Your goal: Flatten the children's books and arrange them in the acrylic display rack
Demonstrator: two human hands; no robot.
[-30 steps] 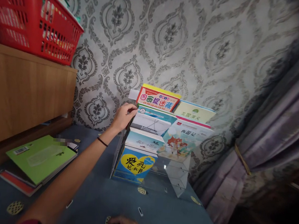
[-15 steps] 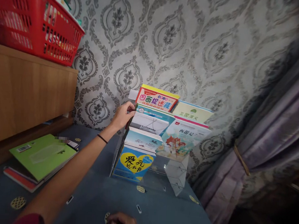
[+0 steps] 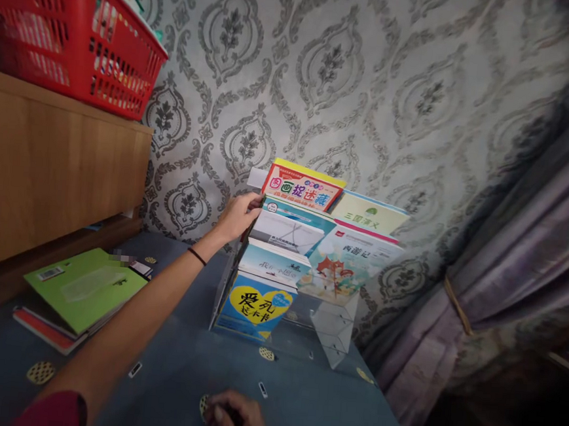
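My left hand reaches to the left side of a clear tiered book stand. Its fingers close on the upper left edge of a teal-topped book; the fingertips are partly hidden. Behind that book rises a red and yellow picture book. In front, in stepped rows, are a grey-white book, a pale blue book and a blue book with a yellow heart. My right hand rests low on the table, fingers curled, with nothing visible in them.
On the stand's right side are a white illustrated book and a pale green one. A green book lies on others at the left of the table. A red basket sits on a wooden cabinet. A tied curtain hangs right.
The view has shifted slightly. My left hand stays at the same book edge, and my right hand shows a little more at the bottom. The books stand as before.
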